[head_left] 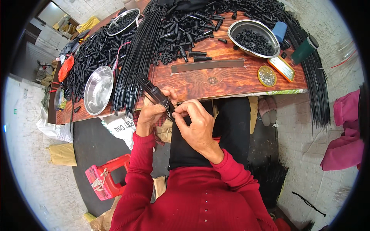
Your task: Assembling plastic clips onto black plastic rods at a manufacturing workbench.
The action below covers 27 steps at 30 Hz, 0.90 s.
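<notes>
My left hand [148, 115] is wrapped round a bundle of black plastic tube-shaped parts [155, 92], held tilted just off the table's near edge. Its fingers show on the far side of the bundle. At the bundle's lower end my right hand [198, 127] has thumb and forefinger pinched together. Whatever lies between those fingertips is too small to make out; a thin pale line, perhaps a thread, shows by them. Long thin black rods [135, 57] lie on the table beyond my left hand.
On the wooden table [200, 82] are heaps of black parts [92, 50], an empty metal bowl [98, 90], a bowl of small black rings [252, 40], a brown strip [208, 65], a round tin [267, 76] and a green bottle [304, 50]. A red stool [110, 179] stands lower left.
</notes>
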{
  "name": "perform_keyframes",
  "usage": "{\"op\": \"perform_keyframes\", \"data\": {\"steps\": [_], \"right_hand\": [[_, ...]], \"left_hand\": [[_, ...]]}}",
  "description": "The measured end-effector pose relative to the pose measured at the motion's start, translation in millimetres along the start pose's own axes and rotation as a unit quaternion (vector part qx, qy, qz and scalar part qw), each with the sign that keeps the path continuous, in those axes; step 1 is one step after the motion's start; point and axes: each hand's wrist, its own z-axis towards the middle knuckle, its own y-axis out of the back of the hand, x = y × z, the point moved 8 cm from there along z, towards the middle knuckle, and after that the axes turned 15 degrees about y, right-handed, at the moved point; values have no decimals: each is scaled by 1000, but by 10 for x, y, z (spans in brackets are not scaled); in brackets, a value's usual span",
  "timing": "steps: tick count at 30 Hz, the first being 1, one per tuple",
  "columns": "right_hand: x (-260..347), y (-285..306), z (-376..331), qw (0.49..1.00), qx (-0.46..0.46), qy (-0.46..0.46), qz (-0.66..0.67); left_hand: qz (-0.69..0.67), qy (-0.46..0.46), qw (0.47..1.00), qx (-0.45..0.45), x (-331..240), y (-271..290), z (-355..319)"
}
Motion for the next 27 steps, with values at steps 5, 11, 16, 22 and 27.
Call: {"op": "perform_keyframes", "data": {"steps": [5, 11, 16, 22, 27], "right_hand": [[-76, -6, 27, 998, -3, -37, 54], [-128, 19, 85, 995, -24, -33, 87], [-219, -3, 88, 982, -21, -83, 170], [-269, 22, 105, 975, -35, -84, 203], [-157, 107, 149, 987, -49, -27, 152]], "left_hand": [[4, 1, 1000, -2, -17, -94, 27], [23, 0, 999, -28, -23, -134, 69], [52, 6, 998, -32, -47, -200, 119], [64, 4, 997, -45, -34, -238, 148], [74, 14, 995, -71, -13, -161, 106]]}}
